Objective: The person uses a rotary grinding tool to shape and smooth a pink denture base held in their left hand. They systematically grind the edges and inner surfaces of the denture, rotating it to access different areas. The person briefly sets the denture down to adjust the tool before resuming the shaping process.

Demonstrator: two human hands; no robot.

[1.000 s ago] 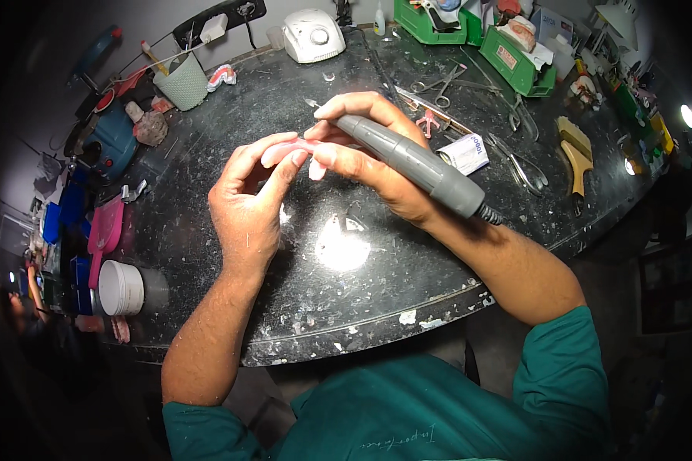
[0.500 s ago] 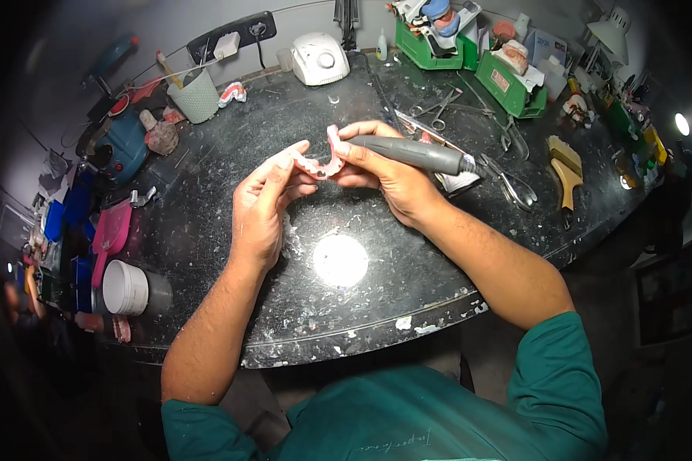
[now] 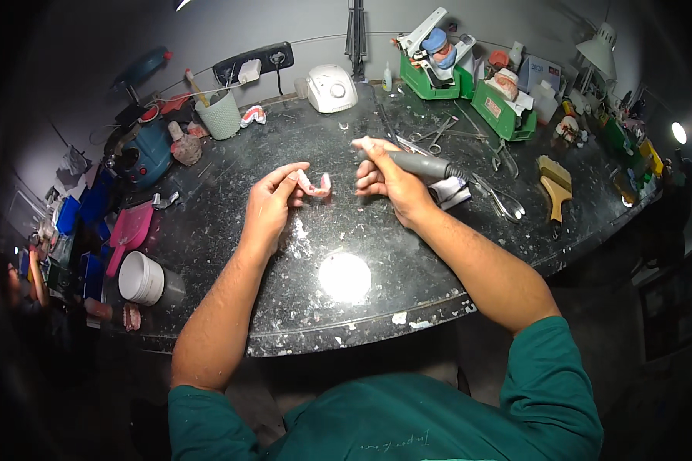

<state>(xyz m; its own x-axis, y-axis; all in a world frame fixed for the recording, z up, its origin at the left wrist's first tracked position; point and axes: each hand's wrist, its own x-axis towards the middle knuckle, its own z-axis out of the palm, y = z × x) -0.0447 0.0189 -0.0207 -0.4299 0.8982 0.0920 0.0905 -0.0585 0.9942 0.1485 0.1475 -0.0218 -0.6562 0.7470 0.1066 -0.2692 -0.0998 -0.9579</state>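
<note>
Between the thumb and fingers of my left hand (image 3: 275, 198) is a pink, horseshoe-shaped denture (image 3: 315, 190), pinched at one end. My right hand (image 3: 388, 175) wraps round a dark grey rotary handpiece (image 3: 421, 163), whose cord end points to the right. A gap of bench lies between the handpiece and the denture. The handpiece's working tip is too small to make out. Both hands are above the black, dust-speckled bench (image 3: 231, 200).
At the back stands a white control box (image 3: 331, 89). Green bins (image 3: 502, 114) hold dental models. Pliers (image 3: 500, 201), scissors (image 3: 440, 137) and a brush (image 3: 553, 188) lie on the right. A white tub (image 3: 141, 278), pink dustpan (image 3: 132, 228) and pen cup (image 3: 219, 116) stand left.
My right hand has drawn away to the right with the handpiece, letting go of the denture's other end. The denture stays in my left hand. The whole view has shifted slightly.
</note>
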